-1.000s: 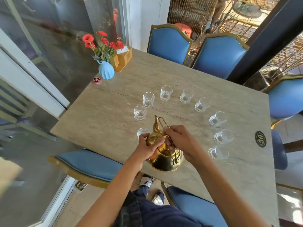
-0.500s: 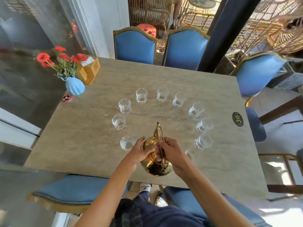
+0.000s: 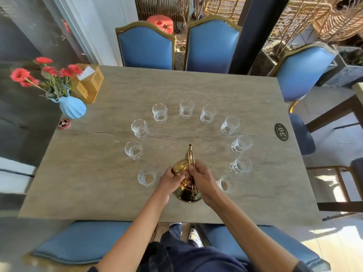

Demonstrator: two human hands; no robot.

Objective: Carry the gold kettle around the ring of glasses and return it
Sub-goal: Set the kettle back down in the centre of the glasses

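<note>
Recentred, shiny round gold kettle (image 3: 186, 195) among faceted glasses (image 3: 139, 128).

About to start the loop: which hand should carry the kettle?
Right. The right hand already has its grip on the kettle handle, while the left hand only steadies the body beside it.

kettle (image 3: 186, 194) gleaming polished gold | glasses (image 3: 139, 128) showing clear, cut with a dimpled pattern | counter (image 3: 98, 183) showing grey-beige stone veining | vase (image 3: 72, 107) showing ribbed pale blue | flowers (image 3: 19, 75) showing red | chairs (image 3: 146, 50) showing blue, gold-edged
</note>
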